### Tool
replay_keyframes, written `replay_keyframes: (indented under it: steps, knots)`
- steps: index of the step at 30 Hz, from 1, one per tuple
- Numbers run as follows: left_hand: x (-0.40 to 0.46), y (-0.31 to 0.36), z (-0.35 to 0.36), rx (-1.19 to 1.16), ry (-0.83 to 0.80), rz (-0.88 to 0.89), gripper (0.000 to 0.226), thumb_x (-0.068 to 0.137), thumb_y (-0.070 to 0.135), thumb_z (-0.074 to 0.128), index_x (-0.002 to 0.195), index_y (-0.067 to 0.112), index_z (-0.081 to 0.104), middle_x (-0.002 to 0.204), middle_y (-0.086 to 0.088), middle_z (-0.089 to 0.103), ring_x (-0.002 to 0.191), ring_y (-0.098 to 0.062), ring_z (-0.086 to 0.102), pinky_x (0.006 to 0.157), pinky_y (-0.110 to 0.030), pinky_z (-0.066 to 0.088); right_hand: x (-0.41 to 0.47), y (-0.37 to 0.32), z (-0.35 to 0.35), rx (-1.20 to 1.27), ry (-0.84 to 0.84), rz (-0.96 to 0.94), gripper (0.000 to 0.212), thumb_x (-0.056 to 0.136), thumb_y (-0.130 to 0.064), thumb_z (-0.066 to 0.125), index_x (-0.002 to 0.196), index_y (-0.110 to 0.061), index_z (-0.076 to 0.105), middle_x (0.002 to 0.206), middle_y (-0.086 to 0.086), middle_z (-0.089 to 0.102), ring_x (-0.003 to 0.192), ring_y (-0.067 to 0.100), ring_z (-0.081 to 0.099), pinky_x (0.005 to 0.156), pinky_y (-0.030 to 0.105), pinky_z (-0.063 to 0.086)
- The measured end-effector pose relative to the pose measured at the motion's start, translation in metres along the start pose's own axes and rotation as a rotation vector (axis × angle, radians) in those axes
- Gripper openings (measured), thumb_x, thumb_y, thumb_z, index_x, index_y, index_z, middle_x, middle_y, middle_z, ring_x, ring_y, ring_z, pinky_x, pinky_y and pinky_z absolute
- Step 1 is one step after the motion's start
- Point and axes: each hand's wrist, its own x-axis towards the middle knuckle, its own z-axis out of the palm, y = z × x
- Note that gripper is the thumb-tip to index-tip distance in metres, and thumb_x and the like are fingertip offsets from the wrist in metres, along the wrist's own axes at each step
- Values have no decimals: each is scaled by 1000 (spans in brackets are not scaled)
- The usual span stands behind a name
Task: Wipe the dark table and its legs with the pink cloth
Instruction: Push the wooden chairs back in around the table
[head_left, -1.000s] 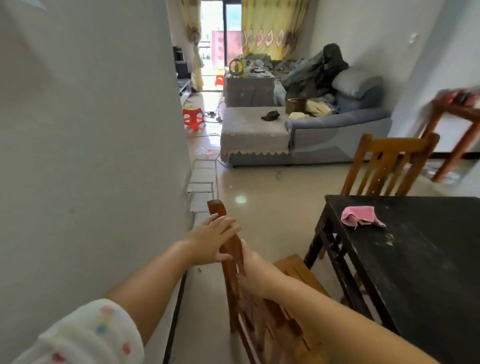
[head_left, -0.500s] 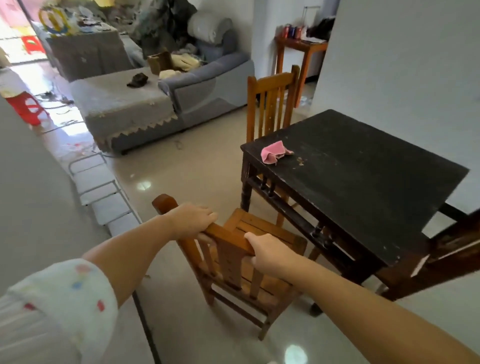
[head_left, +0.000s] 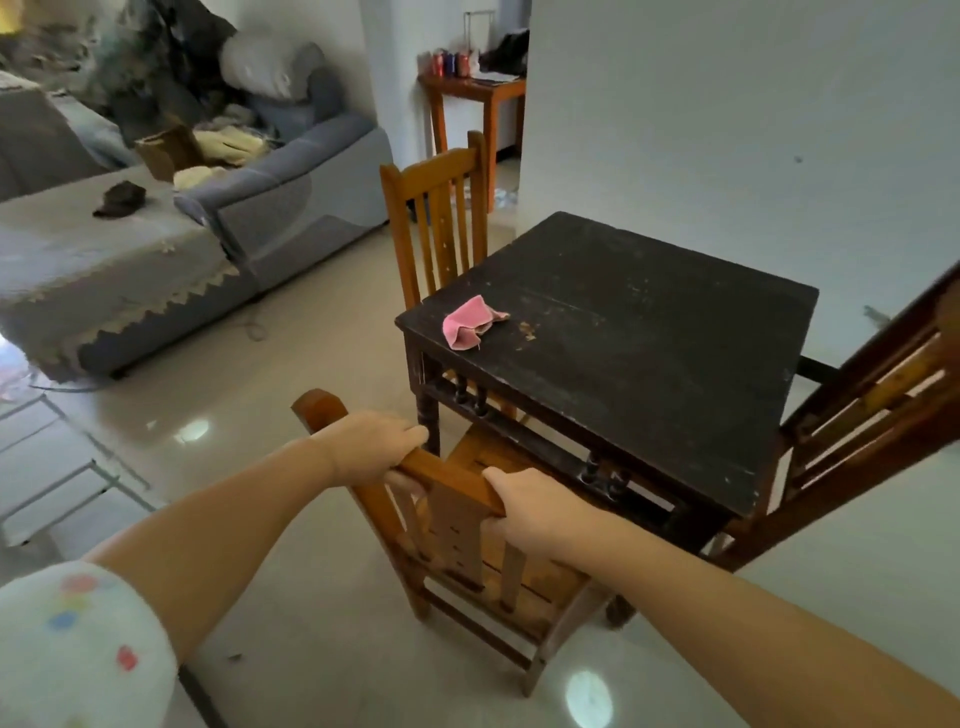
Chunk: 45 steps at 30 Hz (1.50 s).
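Observation:
The dark square table (head_left: 649, 332) stands in the middle of the view, its worn top speckled with crumbs. A crumpled pink cloth (head_left: 470, 322) lies on its near-left corner. Its turned dark legs (head_left: 428, 415) and spindle rail show on the near side. In front of it stands a wooden chair (head_left: 467, 540), its seat partly under the table. My left hand (head_left: 371, 447) and my right hand (head_left: 535, 512) both grip the chair's top rail. Neither hand touches the cloth or the table.
A second wooden chair (head_left: 441, 213) stands at the table's far-left side and a darker chair (head_left: 878, 410) at its right. A white wall runs behind the table. A grey sofa (head_left: 280, 192) is at the back left, a small wooden side table (head_left: 478, 98) beyond.
The view has swung right and closer to the table. Both hands have closed on the chair's top rail, and the chair now sits nearer the table with its seat partly under it.

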Motion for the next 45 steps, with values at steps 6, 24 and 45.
replay_keyframes:
  steps: [6, 24, 45]
  knots:
    - [43, -29, -10, 27, 46, 167, 83, 62, 77, 11, 109, 18, 47, 103, 0, 57, 90, -12, 53, 77, -17, 36, 27, 17, -20, 18, 19, 71, 29, 92, -29, 55, 120, -24, 48, 113, 0, 61, 99, 16, 62, 86, 30, 51]
    - [95, -97, -1, 21, 231, 547, 52, 85, 65, 33, 104, 20, 46, 100, 1, 59, 88, -14, 58, 77, -26, 50, 69, 3, -8, -332, 342, 474, 51, 81, -74, 33, 110, -32, 44, 99, -10, 61, 83, 11, 62, 76, 28, 53]
    - [91, -117, 12, 55, 340, 584, 49, 86, 63, 36, 99, 17, 45, 90, -2, 60, 77, -18, 60, 62, -28, 46, 80, -25, -5, -340, 301, 609, 45, 86, -65, 38, 111, -28, 47, 104, -9, 60, 90, 8, 60, 83, 20, 48]
